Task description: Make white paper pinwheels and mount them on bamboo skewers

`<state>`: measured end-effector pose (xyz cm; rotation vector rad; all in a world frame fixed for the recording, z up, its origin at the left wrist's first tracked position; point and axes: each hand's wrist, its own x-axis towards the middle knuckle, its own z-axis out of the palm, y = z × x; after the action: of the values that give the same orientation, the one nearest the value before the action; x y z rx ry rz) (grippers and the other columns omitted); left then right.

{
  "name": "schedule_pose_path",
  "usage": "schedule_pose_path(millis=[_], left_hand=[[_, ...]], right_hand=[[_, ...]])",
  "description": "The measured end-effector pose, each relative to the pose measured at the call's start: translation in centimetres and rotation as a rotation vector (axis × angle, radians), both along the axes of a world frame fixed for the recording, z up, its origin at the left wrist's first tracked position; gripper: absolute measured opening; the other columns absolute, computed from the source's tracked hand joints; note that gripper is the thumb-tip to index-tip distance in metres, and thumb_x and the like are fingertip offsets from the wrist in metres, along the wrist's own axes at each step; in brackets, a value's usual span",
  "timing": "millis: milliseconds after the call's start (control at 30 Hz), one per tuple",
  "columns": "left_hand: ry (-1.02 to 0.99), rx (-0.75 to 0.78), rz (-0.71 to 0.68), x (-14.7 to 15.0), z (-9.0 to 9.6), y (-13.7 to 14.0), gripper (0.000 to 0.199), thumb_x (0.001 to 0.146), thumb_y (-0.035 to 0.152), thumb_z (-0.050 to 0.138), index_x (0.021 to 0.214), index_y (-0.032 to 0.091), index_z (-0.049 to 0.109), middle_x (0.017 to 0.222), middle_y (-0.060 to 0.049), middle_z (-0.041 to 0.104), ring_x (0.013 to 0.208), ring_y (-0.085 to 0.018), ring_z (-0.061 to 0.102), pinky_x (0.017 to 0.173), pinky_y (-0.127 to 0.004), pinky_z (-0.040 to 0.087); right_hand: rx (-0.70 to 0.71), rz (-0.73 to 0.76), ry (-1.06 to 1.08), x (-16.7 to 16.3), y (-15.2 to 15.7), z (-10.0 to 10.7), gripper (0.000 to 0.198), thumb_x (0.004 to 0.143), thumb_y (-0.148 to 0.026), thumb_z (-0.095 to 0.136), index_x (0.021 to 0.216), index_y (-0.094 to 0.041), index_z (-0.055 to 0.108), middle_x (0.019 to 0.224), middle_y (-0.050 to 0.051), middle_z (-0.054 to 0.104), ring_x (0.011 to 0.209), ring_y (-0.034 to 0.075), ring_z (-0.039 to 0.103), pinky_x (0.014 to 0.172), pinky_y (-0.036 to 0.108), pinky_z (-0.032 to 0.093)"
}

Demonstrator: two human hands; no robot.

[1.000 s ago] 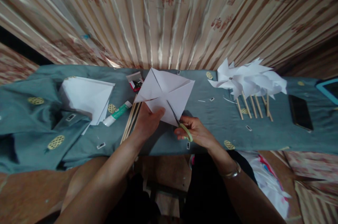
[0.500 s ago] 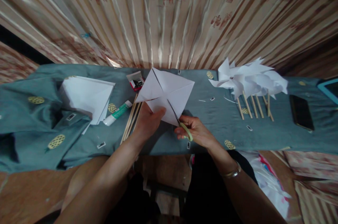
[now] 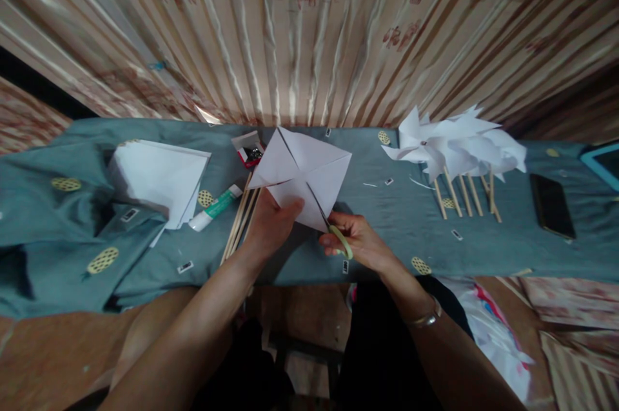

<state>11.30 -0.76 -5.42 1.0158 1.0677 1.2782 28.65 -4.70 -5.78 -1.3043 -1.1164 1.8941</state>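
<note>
Your right hand point(image 3: 356, 238) grips the scissors point(image 3: 342, 243) at the near edge of the paper point(image 3: 324, 169), which your left hand point(image 3: 271, 222) pinches, thumb on top, over the cloth-covered counter point(image 3: 391, 220). Sticks point(image 3: 238, 224) and glue point(image 3: 215, 208) lie beside your left hand; pinwheels point(image 3: 467, 145) lie farther right, near a phone point(image 3: 552, 206).

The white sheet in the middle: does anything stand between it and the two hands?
Nothing visible blocks the left hand, which grips the white sheet directly. Between the right hand and the sheet, only the scissors that it holds are visible.
</note>
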Motion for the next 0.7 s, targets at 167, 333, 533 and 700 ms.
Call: schedule_pose_path(millis=[167, 333, 533, 700], left_hand=[[0.051, 0.027, -0.021, 0.05, 0.36, 0.02, 0.025, 0.066, 0.015, 0.068, 0.090, 0.020, 0.067, 0.087, -0.004, 0.075, 0.082, -0.023, 0.069, 0.077, -0.037, 0.056], [0.066, 0.032, -0.013, 0.05, 0.39, 0.00, 0.027, 0.064, 0.018, 0.070, 0.091, 0.020, 0.068, 0.090, -0.005, 0.076, 0.083, -0.023, 0.069, 0.077, -0.037, 0.057], [0.031, -0.011, 0.007, -0.05, 0.08, 0.03, 0.030, 0.061, 0.020, 0.073, 0.090, 0.023, 0.067, 0.089, -0.003, 0.076, 0.083, -0.024, 0.069, 0.079, -0.038, 0.056], [0.009, -0.034, -0.015, -0.07, 0.17, 0.09, 0.028, 0.059, 0.020, 0.072, 0.086, 0.024, 0.069, 0.091, -0.001, 0.076, 0.086, -0.024, 0.069, 0.082, -0.038, 0.055]], right_hand=[[0.016, 0.013, -0.005, 0.09, -0.06, -0.03, 0.046, 0.057, -0.048, 0.091, 0.076, -0.017, 0.063, 0.055, -0.007, 0.058, 0.048, 0.006, 0.053, 0.047, 0.018, 0.041], [-0.007, -0.022, 0.008, 0.02, -0.11, -0.04, 0.050, 0.050, -0.049, 0.093, 0.069, -0.018, 0.058, 0.054, -0.008, 0.059, 0.045, 0.006, 0.052, 0.045, 0.019, 0.041], [0.033, -0.009, -0.026, 0.00, -0.15, -0.16, 0.047, 0.054, -0.048, 0.091, 0.075, -0.019, 0.060, 0.053, -0.008, 0.059, 0.045, 0.007, 0.052, 0.046, 0.020, 0.040], [0.046, 0.056, -0.037, 0.32, -0.16, -0.05, 0.054, 0.055, -0.049, 0.090, 0.089, -0.019, 0.061, 0.060, -0.006, 0.062, 0.052, 0.011, 0.056, 0.050, 0.022, 0.042]])
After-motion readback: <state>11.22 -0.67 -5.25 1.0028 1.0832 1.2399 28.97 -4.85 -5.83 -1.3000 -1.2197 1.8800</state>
